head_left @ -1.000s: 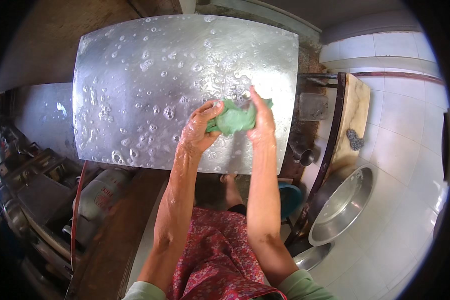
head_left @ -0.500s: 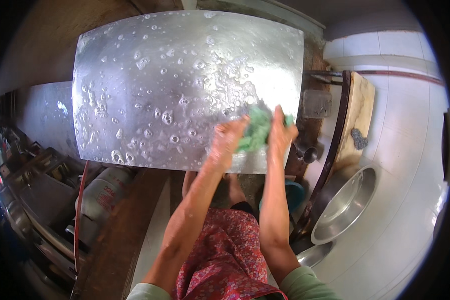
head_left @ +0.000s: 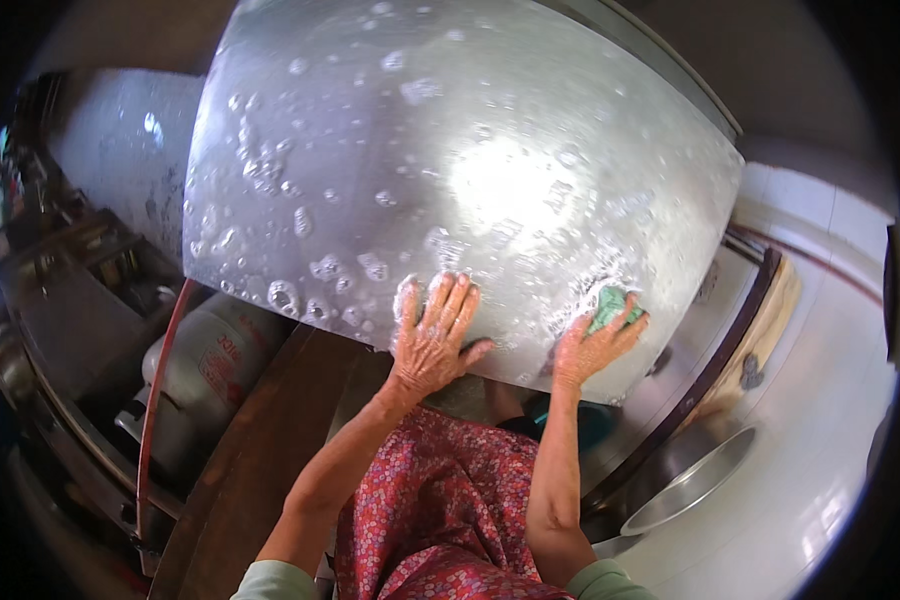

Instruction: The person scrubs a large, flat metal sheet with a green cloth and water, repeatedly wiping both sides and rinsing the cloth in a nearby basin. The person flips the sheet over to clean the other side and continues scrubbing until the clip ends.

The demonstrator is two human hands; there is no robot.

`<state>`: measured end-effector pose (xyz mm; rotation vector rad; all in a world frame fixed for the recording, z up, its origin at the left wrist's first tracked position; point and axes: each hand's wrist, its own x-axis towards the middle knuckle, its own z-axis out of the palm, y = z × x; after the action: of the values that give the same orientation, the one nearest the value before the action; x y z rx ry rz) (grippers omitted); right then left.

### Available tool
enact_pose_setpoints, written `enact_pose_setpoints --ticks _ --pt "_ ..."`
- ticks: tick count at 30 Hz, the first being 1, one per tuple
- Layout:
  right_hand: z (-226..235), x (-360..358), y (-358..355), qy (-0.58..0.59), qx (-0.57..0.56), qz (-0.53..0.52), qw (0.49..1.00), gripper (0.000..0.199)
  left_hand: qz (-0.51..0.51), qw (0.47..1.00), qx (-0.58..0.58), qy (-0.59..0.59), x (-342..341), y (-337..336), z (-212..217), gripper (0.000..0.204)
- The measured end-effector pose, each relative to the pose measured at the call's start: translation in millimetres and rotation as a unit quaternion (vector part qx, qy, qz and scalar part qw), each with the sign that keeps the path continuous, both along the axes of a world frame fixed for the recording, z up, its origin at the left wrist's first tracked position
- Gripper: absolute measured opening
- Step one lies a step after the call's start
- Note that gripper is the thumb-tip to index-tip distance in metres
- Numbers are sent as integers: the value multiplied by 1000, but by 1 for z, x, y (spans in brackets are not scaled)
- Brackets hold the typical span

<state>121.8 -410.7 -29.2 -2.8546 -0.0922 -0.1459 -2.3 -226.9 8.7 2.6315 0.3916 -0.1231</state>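
Shiny metal, wet and dotted with soap bubbles, made up the big flat sheet (head_left: 450,170). The left hand (head_left: 432,340) lay on it with fingers spread flat, holding nothing. The right hand (head_left: 592,345) pressed a green cloth (head_left: 610,305) under curled fingers, close to the sheet's lower edge. Above both hands lay broad open metal.

Glossy metal sheet (head_left: 450,170) — soapy, green cloth (head_left: 607,306)

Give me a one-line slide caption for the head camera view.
Left hand pressed flat on a soapy metal sheet while the right hand rubs a green scouring pad near its lower edge.
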Motion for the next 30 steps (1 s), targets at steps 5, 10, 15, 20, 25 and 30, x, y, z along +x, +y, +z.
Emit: enact_pose_setpoints --ticks 5,10,15,20,25,30 --pt "6 -16 173 -25 94 170 981 60 106 994 36 3 -19 94 -3 76" --pt "3 -52 351 12 197 372 907 52 230 967 107 -1 -39 219 2 65" --pt "-9 -61 485 74 383 477 787 41 303 937 173 -35 -48 316 -6 53" --pt "39 2 381 104 433 376 813 39 381 907 170 -53 -50 313 -14 61" --pt "43 97 137 118 334 158 922 42 498 857 133 -12 -64 307 -6 59" --pt "9 184 -15 -76 -29 67 994 49 523 850 53 47 -52 321 0 63"
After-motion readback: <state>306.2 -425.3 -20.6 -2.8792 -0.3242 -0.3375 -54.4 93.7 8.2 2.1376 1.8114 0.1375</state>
